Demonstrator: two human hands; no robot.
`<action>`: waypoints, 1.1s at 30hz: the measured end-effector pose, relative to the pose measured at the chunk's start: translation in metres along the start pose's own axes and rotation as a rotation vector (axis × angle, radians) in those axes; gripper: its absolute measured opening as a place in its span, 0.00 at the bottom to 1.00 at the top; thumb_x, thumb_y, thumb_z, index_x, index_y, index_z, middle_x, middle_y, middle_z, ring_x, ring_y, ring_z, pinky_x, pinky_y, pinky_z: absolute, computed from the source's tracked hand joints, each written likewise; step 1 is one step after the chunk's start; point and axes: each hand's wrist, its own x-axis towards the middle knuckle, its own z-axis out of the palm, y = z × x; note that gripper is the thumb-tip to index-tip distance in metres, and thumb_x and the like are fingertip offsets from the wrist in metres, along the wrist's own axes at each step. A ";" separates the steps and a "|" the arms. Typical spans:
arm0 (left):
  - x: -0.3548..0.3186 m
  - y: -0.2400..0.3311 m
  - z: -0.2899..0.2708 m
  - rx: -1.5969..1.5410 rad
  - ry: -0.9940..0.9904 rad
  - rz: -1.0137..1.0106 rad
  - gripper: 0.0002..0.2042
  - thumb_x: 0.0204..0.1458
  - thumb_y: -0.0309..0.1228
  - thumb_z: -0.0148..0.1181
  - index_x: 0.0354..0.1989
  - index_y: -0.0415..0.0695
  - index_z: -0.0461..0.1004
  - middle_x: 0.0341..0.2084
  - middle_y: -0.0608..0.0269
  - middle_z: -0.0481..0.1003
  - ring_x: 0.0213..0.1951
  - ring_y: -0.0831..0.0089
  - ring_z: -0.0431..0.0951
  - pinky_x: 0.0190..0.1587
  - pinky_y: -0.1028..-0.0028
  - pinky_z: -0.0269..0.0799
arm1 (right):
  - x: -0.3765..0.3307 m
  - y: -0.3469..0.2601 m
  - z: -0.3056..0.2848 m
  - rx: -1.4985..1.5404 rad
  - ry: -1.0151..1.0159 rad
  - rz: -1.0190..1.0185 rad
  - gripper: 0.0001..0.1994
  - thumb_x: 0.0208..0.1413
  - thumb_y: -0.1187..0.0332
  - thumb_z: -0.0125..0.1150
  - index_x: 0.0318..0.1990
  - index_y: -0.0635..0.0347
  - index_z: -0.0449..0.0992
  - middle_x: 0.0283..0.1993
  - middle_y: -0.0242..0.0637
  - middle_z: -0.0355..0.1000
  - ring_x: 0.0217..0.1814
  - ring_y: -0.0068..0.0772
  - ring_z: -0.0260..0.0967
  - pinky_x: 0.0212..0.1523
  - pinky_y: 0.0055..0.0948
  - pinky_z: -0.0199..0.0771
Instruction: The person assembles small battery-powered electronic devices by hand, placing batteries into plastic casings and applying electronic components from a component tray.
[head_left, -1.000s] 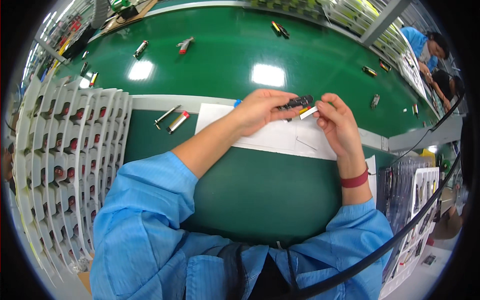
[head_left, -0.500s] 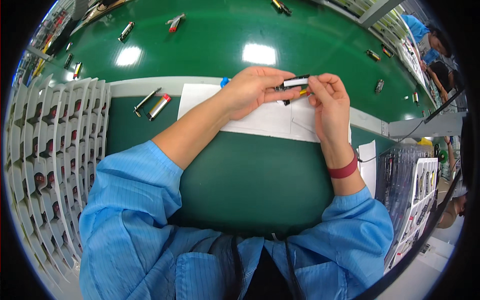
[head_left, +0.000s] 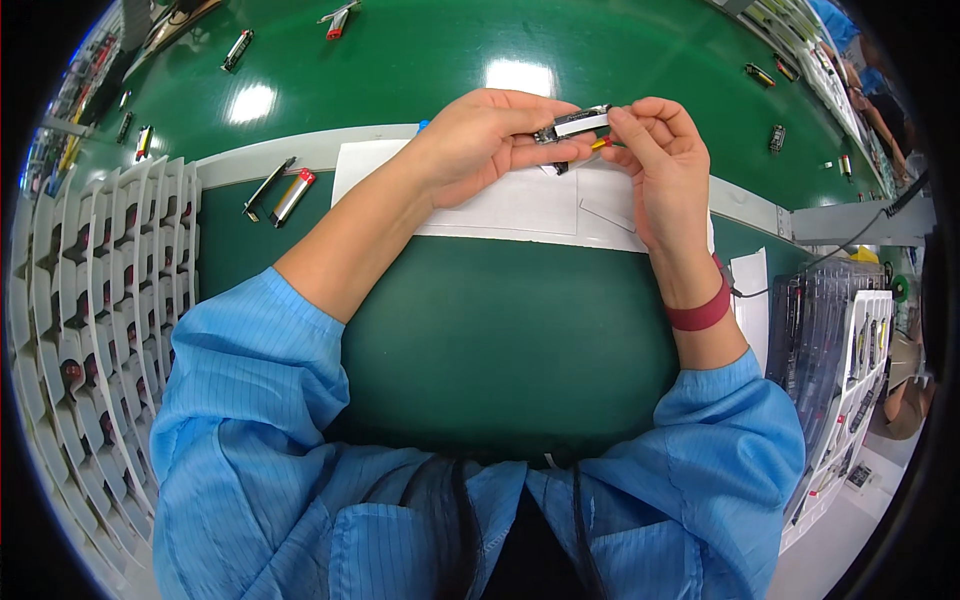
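A small black electronic part with a white strip (head_left: 582, 123) is held between my two hands above the white paper (head_left: 520, 215). My left hand (head_left: 487, 143) pinches its left end, thumb on top and fingers underneath. At its right end, my right hand (head_left: 662, 165) grips it between thumb and forefinger, the other fingers curled. Just below the strip shows a bit of yellow and red (head_left: 601, 144); whether it is joined to the part I cannot tell. A red band circles my right wrist.
On the mat to the left lie a silver battery cell with red end (head_left: 293, 197) and a thin dark part (head_left: 268, 188). White trays (head_left: 100, 300) stack at far left; clear trays (head_left: 800, 335) stand at right. Several small parts lie on the green surface beyond the pale rail (head_left: 250, 165).
The view has shifted, so the table things sit higher in the picture. My hands still hold the part, its white strip now more tilted, right end up.
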 end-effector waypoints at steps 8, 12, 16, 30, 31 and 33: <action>0.001 -0.001 0.001 0.008 -0.020 0.015 0.15 0.56 0.23 0.38 0.46 0.21 0.63 0.41 0.42 0.70 0.43 0.62 0.74 0.51 0.74 0.69 | 0.000 0.003 0.000 0.025 0.006 -0.011 0.08 0.48 0.76 0.59 0.34 0.65 0.66 0.30 0.36 0.71 0.27 0.24 0.70 0.30 0.20 0.74; -0.002 0.002 0.000 0.028 -0.019 0.014 0.16 0.55 0.23 0.41 0.48 0.24 0.62 0.44 0.41 0.69 0.48 0.60 0.72 0.55 0.72 0.65 | 0.001 0.003 0.000 0.027 -0.016 0.002 0.08 0.48 0.76 0.58 0.34 0.66 0.66 0.30 0.36 0.70 0.28 0.25 0.71 0.31 0.20 0.74; 0.000 0.002 0.002 0.050 -0.004 0.029 0.15 0.54 0.24 0.43 0.47 0.25 0.64 0.40 0.43 0.71 0.45 0.61 0.73 0.53 0.71 0.67 | 0.000 -0.001 0.001 -0.013 -0.012 -0.019 0.08 0.48 0.77 0.58 0.34 0.66 0.66 0.30 0.37 0.70 0.29 0.25 0.71 0.31 0.20 0.74; -0.003 -0.004 0.005 0.139 0.066 0.074 0.14 0.50 0.23 0.50 0.44 0.27 0.68 0.34 0.47 0.74 0.37 0.66 0.77 0.46 0.74 0.72 | -0.003 0.001 0.007 -0.118 0.003 -0.118 0.08 0.48 0.78 0.58 0.34 0.66 0.64 0.31 0.37 0.68 0.31 0.24 0.69 0.30 0.20 0.75; -0.003 -0.005 0.006 0.141 0.064 0.071 0.14 0.50 0.23 0.50 0.44 0.27 0.68 0.34 0.47 0.74 0.37 0.66 0.77 0.46 0.74 0.72 | -0.003 0.001 0.006 -0.149 -0.003 -0.153 0.08 0.48 0.78 0.58 0.34 0.66 0.64 0.31 0.37 0.68 0.31 0.23 0.69 0.30 0.20 0.75; -0.003 -0.006 0.009 0.189 0.121 0.074 0.14 0.50 0.23 0.50 0.44 0.27 0.68 0.33 0.48 0.75 0.37 0.67 0.77 0.45 0.74 0.73 | -0.002 0.004 0.004 -0.173 0.002 -0.171 0.08 0.48 0.78 0.58 0.34 0.66 0.64 0.31 0.37 0.68 0.32 0.22 0.68 0.30 0.20 0.75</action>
